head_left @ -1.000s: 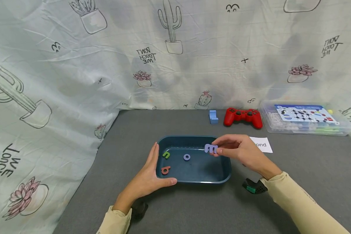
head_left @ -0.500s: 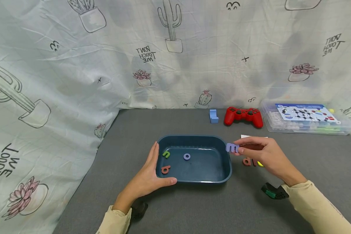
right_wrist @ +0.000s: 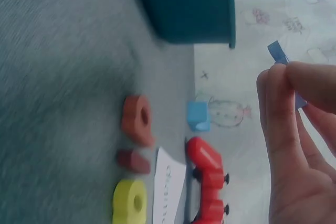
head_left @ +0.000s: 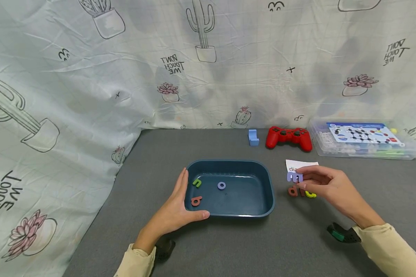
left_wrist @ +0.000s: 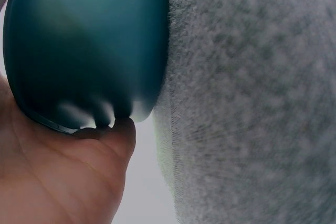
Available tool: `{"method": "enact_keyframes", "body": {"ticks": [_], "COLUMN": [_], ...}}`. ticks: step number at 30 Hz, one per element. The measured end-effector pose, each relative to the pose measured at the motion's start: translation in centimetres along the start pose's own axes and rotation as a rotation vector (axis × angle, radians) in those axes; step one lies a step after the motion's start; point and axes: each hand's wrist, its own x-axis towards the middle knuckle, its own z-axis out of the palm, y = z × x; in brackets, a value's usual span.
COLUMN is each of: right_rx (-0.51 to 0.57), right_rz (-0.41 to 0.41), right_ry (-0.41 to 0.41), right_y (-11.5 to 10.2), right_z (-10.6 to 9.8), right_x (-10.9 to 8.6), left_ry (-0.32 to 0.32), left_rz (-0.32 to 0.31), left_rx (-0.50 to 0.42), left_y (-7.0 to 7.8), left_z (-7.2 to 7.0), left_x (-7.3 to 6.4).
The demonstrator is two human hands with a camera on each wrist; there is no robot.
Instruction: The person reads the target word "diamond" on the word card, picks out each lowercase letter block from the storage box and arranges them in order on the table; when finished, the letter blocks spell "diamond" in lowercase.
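My right hand (head_left: 327,184) pinches a purple letter m (head_left: 294,177) between thumb and fingertips, raised above the table. In the head view it overlaps the white word card (head_left: 292,164). Just below lie a reddish-brown round letter (head_left: 292,191), a thin dark red letter (head_left: 302,192) and a yellow letter (head_left: 310,194), partly covered by the fingers. My left hand (head_left: 173,209) rests at the left end of the dark blue tray (head_left: 242,209), fingers straight along its side and thumb stretched along the front rim. Inside are a green n (head_left: 197,182), a purple o (head_left: 221,186) and a reddish d-shaped letter (head_left: 196,201).
Toward the back of the grey table (head_left: 159,150) are a light blue block (head_left: 253,137), a red game controller (head_left: 288,139) and a clear plastic case (head_left: 364,140) with a printed label. A printed cactus cloth (head_left: 263,92) hangs behind.
My right hand has carried the purple m from over the tray rightward, past its rim, to the word card and the letters beside it. The left hand and tray have stayed put.
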Motion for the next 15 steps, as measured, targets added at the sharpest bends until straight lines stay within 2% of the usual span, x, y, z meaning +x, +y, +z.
{"method": "enact_keyframes", "body": {"ticks": [5,15], "right_rx": [-0.045,-0.113], "right_rz": [0.019,-0.004], "right_ry": [0.009,0.037], "right_y": [0.8,3.2], "right_z": [-0.7,-2.6], "right_x": [-0.3,-1.3], "left_ry": [0.001,0.001], "left_rz": [0.000,0.003], "left_rx": [-0.002,-0.003], "left_y": [-0.1,0.0], "left_z": [0.0,0.0], "left_x": [0.0,0.0]}}
